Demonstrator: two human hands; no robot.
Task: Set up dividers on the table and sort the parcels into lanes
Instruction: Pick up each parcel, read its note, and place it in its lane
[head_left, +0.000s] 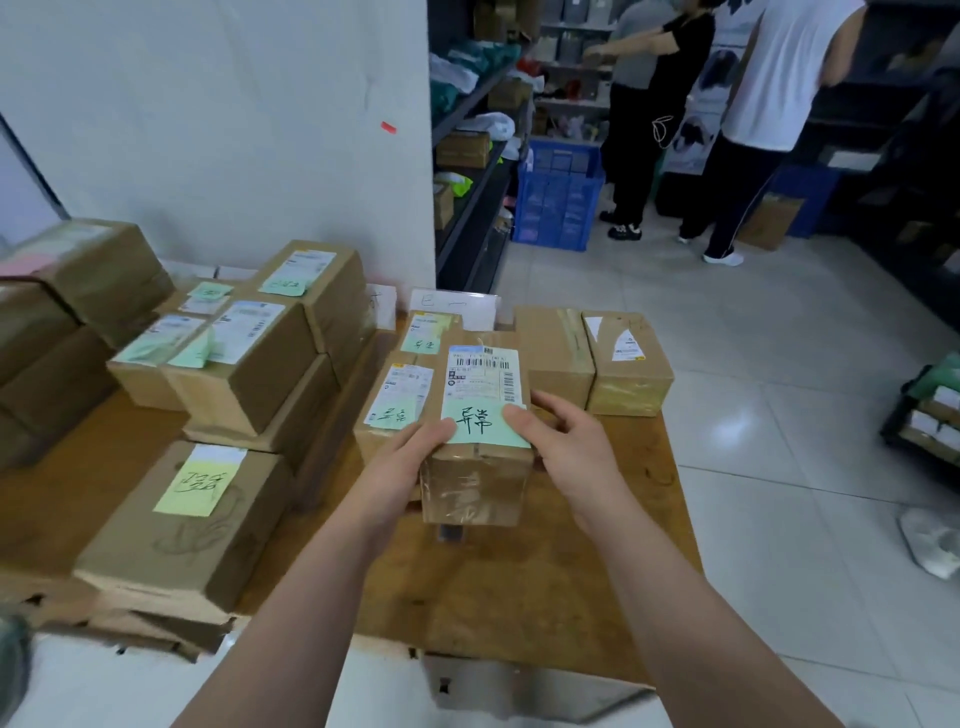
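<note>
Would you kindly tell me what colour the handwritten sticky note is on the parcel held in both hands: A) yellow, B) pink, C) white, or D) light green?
D: the sticky note on top of the parcel gripped by the left hand and right hand is light green; the yellow note lies on a separate cardboard box at the near left.

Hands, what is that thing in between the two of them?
A brown parcel with a green note lies between the left hand and the right hand, which both hold it, as the head view shows.
</note>
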